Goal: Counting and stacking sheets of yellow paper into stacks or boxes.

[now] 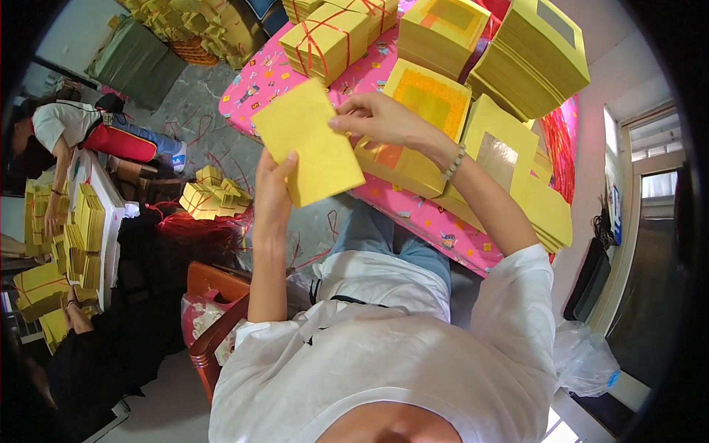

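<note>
**Yellow sheets held above the pink counter**

Grey concrete floor strewn with red string lies below a counter (413, 210) covered in a pink patterned cloth, piled with stacks of yellow paper, some of them tied with red string (325, 38). Over the counter's near edge, the person holds a flat rectangular bundle of plain yellow paper sheets (309, 144) with both hands. The left hand (273, 193) supports it from below, thumb pressed on the lower left edge, its grip closed on the paper. The right hand (380, 118) comes in from the right, fingertips pinching the upper right edge, its grip closed on the bundle too. The bundle's long axis runs diagonally from upper left to lower right, lying between the two hands. Directly beyond the right hand sits a stack of yellow sheets with an orange printed square (428, 100). At the far left, other people work at a second counter (111, 199) loaded with yellow stacks.
</note>
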Motion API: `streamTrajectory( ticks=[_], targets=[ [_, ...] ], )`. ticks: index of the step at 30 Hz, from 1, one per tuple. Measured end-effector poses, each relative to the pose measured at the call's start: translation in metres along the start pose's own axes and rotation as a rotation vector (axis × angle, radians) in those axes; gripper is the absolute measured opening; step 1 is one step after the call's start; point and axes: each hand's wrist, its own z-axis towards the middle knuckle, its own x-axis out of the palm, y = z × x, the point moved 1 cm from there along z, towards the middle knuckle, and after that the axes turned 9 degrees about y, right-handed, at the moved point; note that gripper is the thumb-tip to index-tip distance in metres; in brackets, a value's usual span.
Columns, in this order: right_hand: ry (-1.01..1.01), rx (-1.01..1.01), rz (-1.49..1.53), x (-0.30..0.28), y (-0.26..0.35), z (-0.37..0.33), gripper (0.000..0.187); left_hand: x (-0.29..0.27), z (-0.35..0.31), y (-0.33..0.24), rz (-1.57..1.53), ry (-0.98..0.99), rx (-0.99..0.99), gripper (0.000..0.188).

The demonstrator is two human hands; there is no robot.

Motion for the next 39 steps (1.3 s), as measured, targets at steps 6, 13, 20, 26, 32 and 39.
streamTrajectory(
  ticks=[6, 13, 20, 26, 32, 39],
  targets=[
    [0.097, -0.167, -0.236, -0.007, -0.021, 0.057, 0.029, -0.025, 0.032, 0.007, -0.036, -0.083, 0.026, 0.037],
    [-0.078, -0.086, -0.687, -0.006, -0.043, 0.102, 0.029, -0.048, 0.06, 0.037, 0.26, -0.184, -0.14, 0.041],
    [0.032, 0.178, -0.799, 0.009, -0.054, 0.115, 0.029, -0.074, 0.07, 0.082, 0.426, -0.187, -0.034, 0.037],
    [0.047, 0.226, -0.873, 0.015, -0.046, 0.109, 0.03, -0.085, 0.071, 0.095, 0.554, -0.214, 0.032, 0.035],
    [-0.099, 0.182, -0.948, 0.014, -0.052, 0.105, 0.03, -0.069, 0.069, 0.079, 0.916, -0.279, -0.022, 0.046],
    [-0.309, -0.184, -0.785, -0.014, -0.032, 0.049, 0.026, -0.056, 0.057, 0.066, 1.155, -0.428, -0.004, 0.062]
  ],
)
